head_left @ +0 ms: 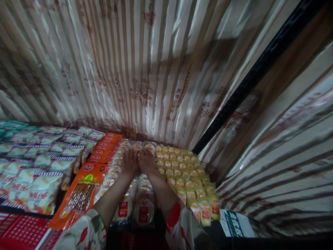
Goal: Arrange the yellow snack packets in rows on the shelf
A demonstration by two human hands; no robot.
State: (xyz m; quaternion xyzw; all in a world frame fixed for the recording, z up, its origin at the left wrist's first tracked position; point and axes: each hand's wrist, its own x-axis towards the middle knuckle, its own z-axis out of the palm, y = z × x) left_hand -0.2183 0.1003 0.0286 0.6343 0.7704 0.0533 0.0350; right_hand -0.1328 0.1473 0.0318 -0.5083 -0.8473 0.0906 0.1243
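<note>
From the near middle, clear plastic packets of round pale cakes with red labels [144, 212] run in rows between flat orange plastic packets [82, 189] on the left and small yellow-wrapped packets [180, 181] on the right. At their far end, the bare left hand [130, 162] and bare right hand [146, 160] lie side by side over them; whether either pinches anything, I cannot tell. Beyond hangs a brown-and-white striped sheet [151, 69].

Left hand [130, 164], right hand [146, 161], on clear packets [144, 211], yellow packets [180, 172] beside
</note>
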